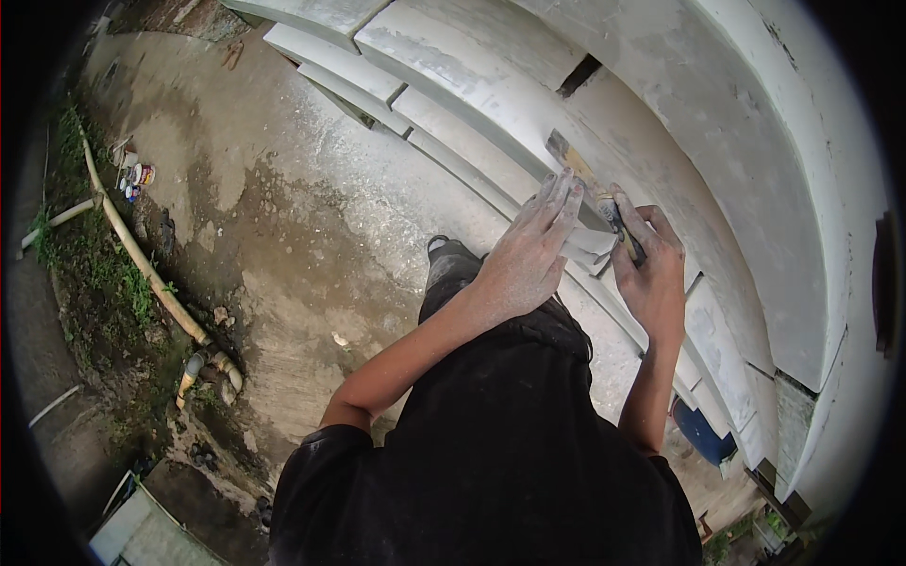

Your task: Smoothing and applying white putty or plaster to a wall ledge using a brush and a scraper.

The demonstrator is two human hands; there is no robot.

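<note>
My right hand (653,274) is closed around the dark handle of a putty knife (609,209). Its flat, worn blade points up and left, toward the white ledges. Dusted with pale powder, my left hand (533,247) has its fingers stretched out, the tips beside the blade. Between the two hands is a pale, sheet-like piece (591,243); I cannot tell what it is or whether a hand holds it. Behind the knife run long white plastered ledges (453,61), stepped and curved in this view, with dark gaps between some sections.
A concrete floor (274,236) with white splashes lies to the left. Farther left, a pale pipe (142,255) runs along a plant strip, near a small tub (142,174). At the lower right is a blue container (700,430). A white wall (849,189) rises on the right.
</note>
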